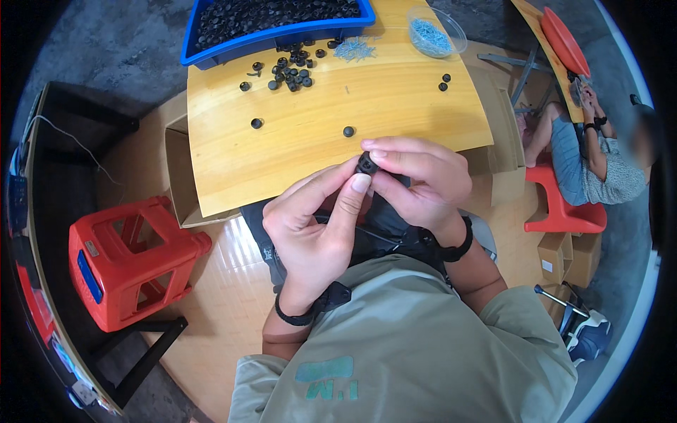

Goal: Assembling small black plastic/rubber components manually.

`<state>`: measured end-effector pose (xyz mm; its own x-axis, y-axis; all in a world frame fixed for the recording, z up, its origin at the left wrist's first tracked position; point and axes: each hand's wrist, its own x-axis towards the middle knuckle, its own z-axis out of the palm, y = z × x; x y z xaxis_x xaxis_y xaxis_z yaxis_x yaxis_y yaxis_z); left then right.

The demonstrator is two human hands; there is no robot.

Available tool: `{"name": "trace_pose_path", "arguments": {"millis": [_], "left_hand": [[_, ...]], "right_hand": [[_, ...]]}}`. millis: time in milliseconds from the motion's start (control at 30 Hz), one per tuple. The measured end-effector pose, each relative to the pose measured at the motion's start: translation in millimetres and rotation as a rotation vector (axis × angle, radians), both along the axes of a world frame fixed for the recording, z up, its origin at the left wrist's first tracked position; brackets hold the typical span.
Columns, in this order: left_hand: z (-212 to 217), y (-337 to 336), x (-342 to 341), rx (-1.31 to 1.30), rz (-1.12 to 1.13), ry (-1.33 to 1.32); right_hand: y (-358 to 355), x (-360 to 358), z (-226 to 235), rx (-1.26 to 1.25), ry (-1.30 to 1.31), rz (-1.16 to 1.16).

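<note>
Pinching small black cap [366, 164], both hands' grip: left hand [315, 225], right hand [422, 182]; wooden table [395, 106] beneath.

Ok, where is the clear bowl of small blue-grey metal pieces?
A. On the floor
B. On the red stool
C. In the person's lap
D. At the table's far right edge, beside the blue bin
D: the clear bowl sits on the wooden table, right of the blue bin.

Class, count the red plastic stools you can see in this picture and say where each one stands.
2: one red stool on the floor left of the wooden table, another stool at right under a seated person. Others may be hidden.
</note>
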<state>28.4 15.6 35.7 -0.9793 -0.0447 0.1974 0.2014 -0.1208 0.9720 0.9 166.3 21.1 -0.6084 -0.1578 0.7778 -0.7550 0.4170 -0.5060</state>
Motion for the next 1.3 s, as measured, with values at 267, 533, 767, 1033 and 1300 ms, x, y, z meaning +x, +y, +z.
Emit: {"name": "trace_pose_path", "arguments": {"millis": [267, 533, 767, 1033, 1300], "left_hand": [[5.3, 5.5, -1.3, -0.305, 0.168, 0.326], [3.0, 10.4, -1.1, -0.374, 0.218, 0.388], [2.5, 11.1, 0.0, -0.433, 0.223, 0.402], [1.5, 11.4, 0.1, -0.424, 0.222, 0.391], [4.2, 5.5, -10.8, -0.396, 0.135, 0.284]], "right_hand": [[-1.6, 1.4, -10.7, -0.429, -0.306, 0.263], [-6.5, 1.8, -16.9, -0.586, -0.343, 0.362], [-5.9, 1.0, -17.0, -0.492, -0.292, 0.298], [-5.1, 1.2, -13.0, -0.378, -0.247, 0.229], [-6.6, 4.0, -14.1, -0.423, -0.394, 0.268]]}}
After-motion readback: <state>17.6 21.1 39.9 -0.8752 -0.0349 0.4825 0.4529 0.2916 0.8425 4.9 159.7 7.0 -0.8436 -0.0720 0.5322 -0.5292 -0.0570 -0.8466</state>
